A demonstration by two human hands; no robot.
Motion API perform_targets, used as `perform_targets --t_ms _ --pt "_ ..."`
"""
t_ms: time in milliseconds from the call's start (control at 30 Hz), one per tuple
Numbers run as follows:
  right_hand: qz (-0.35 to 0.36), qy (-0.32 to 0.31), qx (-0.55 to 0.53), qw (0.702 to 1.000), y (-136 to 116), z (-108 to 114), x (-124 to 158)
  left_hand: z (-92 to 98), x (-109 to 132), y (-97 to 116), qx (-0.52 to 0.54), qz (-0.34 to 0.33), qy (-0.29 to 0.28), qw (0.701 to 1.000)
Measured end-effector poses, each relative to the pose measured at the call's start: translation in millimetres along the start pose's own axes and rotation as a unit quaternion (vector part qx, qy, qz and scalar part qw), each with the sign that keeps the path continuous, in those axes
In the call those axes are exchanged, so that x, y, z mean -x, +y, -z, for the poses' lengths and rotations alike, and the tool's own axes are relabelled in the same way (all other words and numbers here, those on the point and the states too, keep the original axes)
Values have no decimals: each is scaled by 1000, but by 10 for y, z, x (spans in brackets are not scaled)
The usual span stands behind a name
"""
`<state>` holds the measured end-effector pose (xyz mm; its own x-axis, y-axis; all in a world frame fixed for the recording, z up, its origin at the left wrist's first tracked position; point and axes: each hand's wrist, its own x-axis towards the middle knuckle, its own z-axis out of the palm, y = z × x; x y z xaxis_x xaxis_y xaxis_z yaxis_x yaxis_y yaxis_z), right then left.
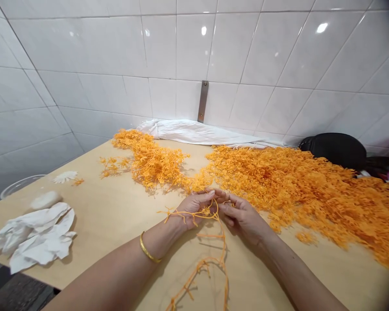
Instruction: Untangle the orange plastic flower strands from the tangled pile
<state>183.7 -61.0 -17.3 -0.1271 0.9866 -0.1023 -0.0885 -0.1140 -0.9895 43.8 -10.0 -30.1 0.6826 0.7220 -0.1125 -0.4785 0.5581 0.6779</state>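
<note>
Near the middle of the table my left hand [196, 205] pinches a thin orange plastic stem [221, 235] between thumb and fingers. The stem branches; one twig crosses my left wrist and the rest trails down toward the table's near side. My right hand [243, 216] meets the left at the fingertips, its fingers curled by the top of the same stem. Part of its grip is hidden. Just beyond both hands lies a pile of orange plastic sprigs [158, 164]. A larger heap of the same sprigs [304, 190] spreads out beside my right hand.
Crumpled white tissues [42, 237] and a whitish rounded lump [46, 200] lie at the left, with a white flower-shaped piece [65, 176] behind. White cloth [194, 131] runs along the tiled wall [162, 47]. A black case [333, 149] stands at the back right.
</note>
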Motion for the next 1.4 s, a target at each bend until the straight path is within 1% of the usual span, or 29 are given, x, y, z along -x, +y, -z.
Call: perform_targets --t_ms 67,133,200,233,300,367,433,533,600,633,733,800,833,867,900,933,967,1000,1033,1067,1100,1133,1167,1200,1267,1300,1333,1367,1400 --pt "-4 -35 18 999 -20 -71 25 -14 6 -13 -11 6 2 1000" --pt "-2 -47 5 999 -32 -173 37 -30 2 -39 -39 3 33 999" --pt "3 -36 -30 999 -27 -269 35 -46 -5 -67 -64 -21 60 996" --pt "4 -28 -42 999 -20 -303 30 -54 -8 -77 -69 -27 64 995" --pt "8 -16 -40 999 1 -330 18 -63 -7 -83 -45 -25 59 997" --pt "18 -15 2 1000 22 -306 8 -63 1 -73 8 2 50 999" --pt "33 -17 70 997 34 -254 5 -56 11 -58 59 25 53 997" --pt "43 -33 177 983 23 -182 22 -56 24 -48 93 20 56 994" --pt "56 -62 239 967 -5 -154 54 -72 38 -36 90 19 40 995" --pt "65 -83 267 958 -24 -145 77 -83 48 -21 79 30 30 996" --pt "68 -184 345 918 -95 -121 165 -105 84 62 29 64 -3 998" --pt "54 -238 372 896 -155 -87 219 -97 97 119 -7 50 -4 999" --pt "52 -242 378 892 -187 -59 236 -85 96 133 -31 34 10 999" --pt "56 -225 384 894 -218 -20 244 -71 91 134 -59 14 31 998" --pt "68 -181 394 899 -245 29 240 -57 81 120 -92 -3 54 994" --pt "86 -113 410 901 -265 87 226 -45 69 94 -128 -17 75 989" --pt "112 -27 433 894 -276 151 204 -36 56 60 -163 -28 89 982" --pt "143 65 461 873 -277 215 178 -32 44 23 -195 -35 96 976" --pt "176 151 489 841 -270 272 152 -33 34 -12 -223 -39 96 969" --pt "207 222 512 804 -259 316 129 -39 28 -43 -250 -41 94 963" --pt "236 267 528 771 -245 340 114 -48 25 -69 -275 -45 94 956" --pt "262 286 534 752 -234 342 108 -57 27 -90 -300 -50 96 948" --pt "284 283 527 750 -225 320 111 -67 31 -106 -325 -58 99 939" --pt "304 264 509 761 -220 277 121 -74 38 -121 -349 -68 103 929" --pt "331 188 470 796 -213 156 152 -85 59 -144 -391 -91 108 909" --pt "337 147 461 808 -209 94 166 -89 70 -153 -409 -102 106 900" --pt "337 113 459 814 -202 42 174 -94 82 -158 -424 -113 104 892" --pt "335 91 458 818 -193 7 175 -101 94 -160 -434 -125 101 887" --pt "331 85 451 825 -182 -9 167 -110 104 -158 -438 -139 99 883"
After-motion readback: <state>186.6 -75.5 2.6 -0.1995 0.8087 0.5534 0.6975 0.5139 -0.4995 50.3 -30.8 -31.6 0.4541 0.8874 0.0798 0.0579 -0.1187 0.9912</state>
